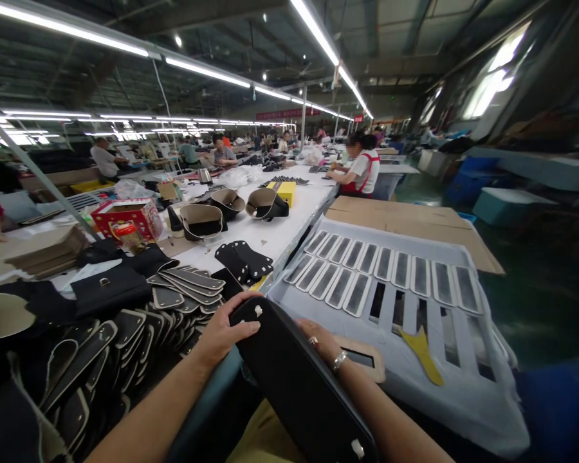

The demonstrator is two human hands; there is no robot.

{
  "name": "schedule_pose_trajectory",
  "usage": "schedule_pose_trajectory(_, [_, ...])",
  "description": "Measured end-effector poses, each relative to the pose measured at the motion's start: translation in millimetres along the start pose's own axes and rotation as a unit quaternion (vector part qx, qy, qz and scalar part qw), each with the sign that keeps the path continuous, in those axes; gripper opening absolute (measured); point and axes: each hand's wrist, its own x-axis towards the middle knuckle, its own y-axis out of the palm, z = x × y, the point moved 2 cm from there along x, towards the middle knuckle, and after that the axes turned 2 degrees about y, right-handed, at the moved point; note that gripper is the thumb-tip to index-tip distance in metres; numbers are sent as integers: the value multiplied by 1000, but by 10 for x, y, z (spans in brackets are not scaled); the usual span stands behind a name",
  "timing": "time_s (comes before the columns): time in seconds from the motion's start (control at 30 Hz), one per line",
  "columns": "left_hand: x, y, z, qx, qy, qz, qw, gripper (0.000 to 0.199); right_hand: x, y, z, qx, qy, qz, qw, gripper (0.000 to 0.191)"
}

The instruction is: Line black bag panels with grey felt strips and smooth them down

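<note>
A: Main thing, where? 12 is straight ahead
B: Long black padded piece [294,379], lap area at 6 o'clock, in both hands, tilted, far end toward 11, white bits near both ends
A: Left hand?
B: Left hand [226,331] part-curled, gripping the far-left corner, thumb flat on the face
A: Right?
B: Right hand [322,344], part-curled along the right long edge, holding it, fingertips hidden; metal band [339,361] on wrist
A: Around it, from the piece?
B: 9 to 10 o'clock, heaped dark light-edged pieces [125,344]; 11 to 12, open tan-lined pouches [202,222] on the white table [289,225]; 1 to 2, rows of pale-rimmed rectangles [367,260] on a slatted grey rack [313,328]; 3, a yellow piece [423,357], plus a tan frame [377,361] near the right wrist
A: People?
B: Co-worker in red apron [370,172], 1 o'clock, seen side-on at the table
</note>
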Motion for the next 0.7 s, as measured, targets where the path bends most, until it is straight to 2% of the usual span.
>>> schedule_pose_trajectory(0.1, [-169, 25, 207, -45, -6, -37, 998, 51, -287, -203, 94, 80, 57, -98, 990, 55])
schedule_pose_trajectory(0.13, [-231, 46, 276, -65, -14, -48, 997, 49, -396, -263, 150, 106, 65, -102, 987, 59])
schedule_pose_trajectory(0.17, [-292, 71, 342, -86, -26, -59, 994, 48, -498, -309, 220, 131, 61, -77, 986, 56])
schedule_pose_trajectory(0.2, [-351, 96, 401, -105, -42, -72, 991, 47, -587, -342, 303, 130, 45, -24, 990, 50])
schedule_pose_trajectory(0.3, [-499, 149, 512, -114, -81, -118, 983, 45, -748, -408, 540, 60, -10, 121, 991, 35])
schedule_pose_trajectory(0.4, [-583, 181, 548, -84, -86, -128, 984, 44, -753, -443, 674, -35, -31, 163, 986, 40])
schedule_pose_trajectory(0.5, [-627, 217, 603, -93, -86, -117, 985, 41, -691, -412, 700, -100, -45, 204, 973, 34])
schedule_pose_trajectory(0.63, [-649, 207, 685, -92, -115, -114, 982, 42, -592, -350, 610, -93, -78, 282, 952, 33])
schedule_pose_trajectory(0.7, [-622, 168, 661, -53, -106, -75, 990, 44, -549, -338, 546, -81, -95, 305, 944, 33])
